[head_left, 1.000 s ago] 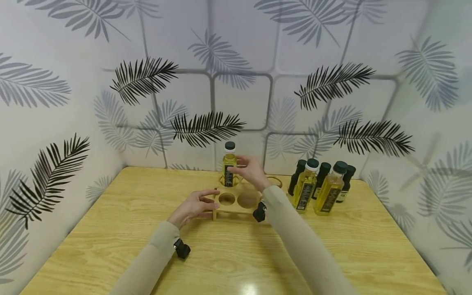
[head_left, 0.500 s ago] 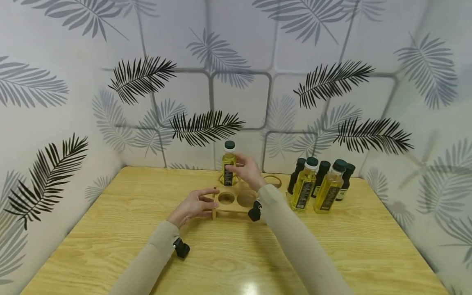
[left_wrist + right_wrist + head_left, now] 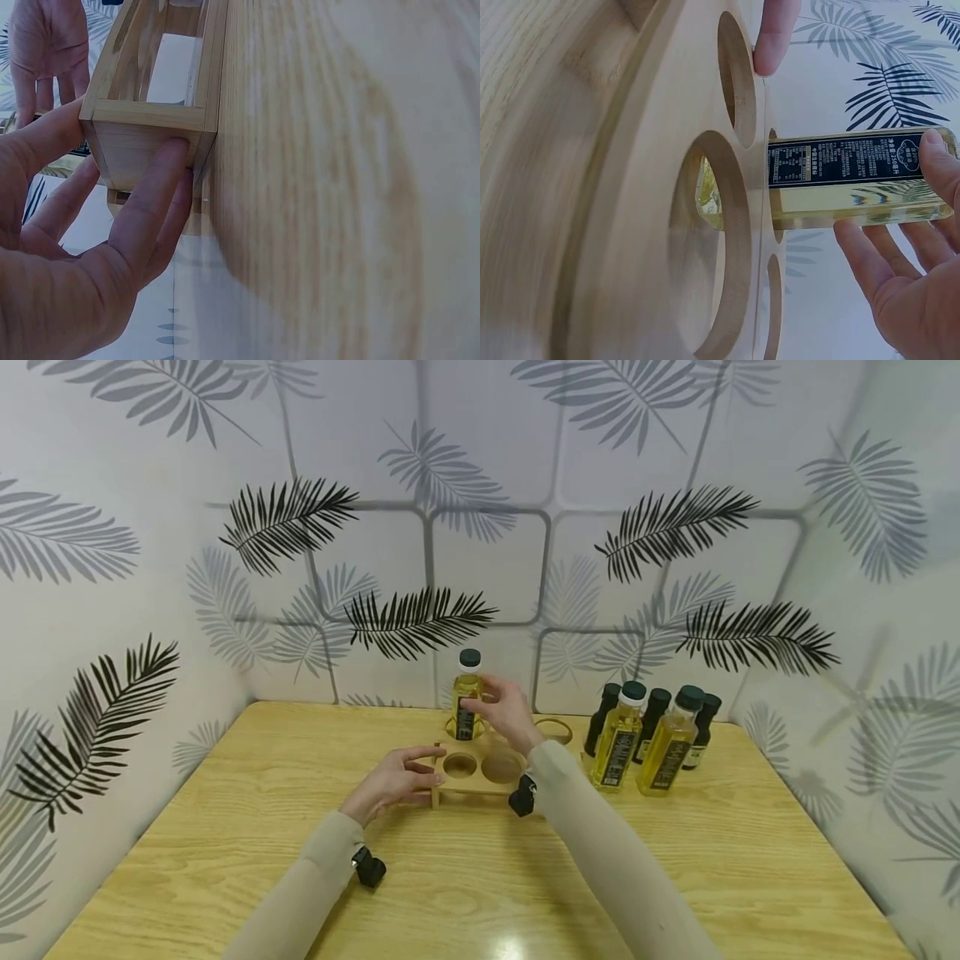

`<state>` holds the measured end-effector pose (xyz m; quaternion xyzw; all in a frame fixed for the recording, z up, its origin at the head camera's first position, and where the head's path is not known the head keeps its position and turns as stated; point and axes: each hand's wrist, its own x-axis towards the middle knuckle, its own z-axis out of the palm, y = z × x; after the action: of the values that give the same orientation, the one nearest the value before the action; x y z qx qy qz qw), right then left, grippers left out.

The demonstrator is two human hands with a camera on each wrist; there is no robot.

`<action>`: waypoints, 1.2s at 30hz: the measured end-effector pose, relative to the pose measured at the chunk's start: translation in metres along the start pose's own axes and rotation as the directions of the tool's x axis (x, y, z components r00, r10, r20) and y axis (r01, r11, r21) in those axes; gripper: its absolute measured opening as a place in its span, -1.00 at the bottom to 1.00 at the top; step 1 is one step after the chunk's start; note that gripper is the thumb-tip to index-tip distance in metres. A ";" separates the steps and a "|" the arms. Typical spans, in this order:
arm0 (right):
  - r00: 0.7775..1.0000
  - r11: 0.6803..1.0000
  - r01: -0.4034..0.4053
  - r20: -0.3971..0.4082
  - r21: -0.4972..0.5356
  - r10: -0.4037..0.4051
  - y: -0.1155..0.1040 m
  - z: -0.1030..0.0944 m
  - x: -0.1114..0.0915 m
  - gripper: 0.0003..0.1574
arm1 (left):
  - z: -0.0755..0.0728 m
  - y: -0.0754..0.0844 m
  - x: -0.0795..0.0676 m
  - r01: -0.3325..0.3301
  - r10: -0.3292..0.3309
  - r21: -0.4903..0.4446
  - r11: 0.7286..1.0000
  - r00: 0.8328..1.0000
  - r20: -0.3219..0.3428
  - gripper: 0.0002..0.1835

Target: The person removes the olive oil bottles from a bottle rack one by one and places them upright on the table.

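A wooden bottle rack (image 3: 480, 784) with round holes stands on the table. My left hand (image 3: 392, 783) grips its left end; in the left wrist view the fingers (image 3: 154, 202) lie against the end panel. My right hand (image 3: 511, 713) holds a dark-capped bottle of yellow oil (image 3: 466, 702) at the back left hole. The right wrist view shows the thumb on the black label of the oil bottle (image 3: 840, 169) and fingers along its other side. The bottle's base passes through the hole. Other holes beside it hold nothing.
Right of the rack stand two more oil bottles (image 3: 619, 745) (image 3: 668, 752). Behind them are several dark slim bottles (image 3: 703, 733) with black caps. The wooden table (image 3: 465, 877) meets a leaf-patterned wall (image 3: 495, 568) at the back.
The cap end of the oil bottle has shifted very slightly to the right. Both hands and the rack stay nearly in place.
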<state>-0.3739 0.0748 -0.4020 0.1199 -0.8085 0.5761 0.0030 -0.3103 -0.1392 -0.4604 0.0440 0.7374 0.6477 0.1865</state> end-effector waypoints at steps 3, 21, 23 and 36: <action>1.000 1.000 0.009 -0.009 0.009 -0.009 -0.002 -0.001 -0.002 -0.14 | 0.000 -0.001 0.000 0.000 0.000 0.010 1.000 1.000 -0.004 -0.43; 0.990 0.988 0.096 -0.111 0.118 -0.083 -0.020 -0.020 -0.011 -0.15 | -0.002 -0.002 0.003 -0.006 0.006 0.022 1.000 1.000 0.007 -0.42; 0.990 0.990 0.085 -0.123 0.113 -0.071 -0.020 -0.022 -0.013 -0.10 | -0.002 -0.002 0.003 -0.006 0.006 0.023 1.000 1.000 0.010 -0.42; 0.988 0.987 0.053 -0.152 0.154 -0.029 -0.028 -0.040 -0.038 -0.16 | 0.000 -0.002 0.002 -0.004 0.004 0.014 1.000 1.000 0.003 -0.41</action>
<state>-0.3368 0.1101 -0.3677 0.0930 -0.7554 0.6453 0.0659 -0.3116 -0.1393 -0.4626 0.0480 0.7416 0.6427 0.1861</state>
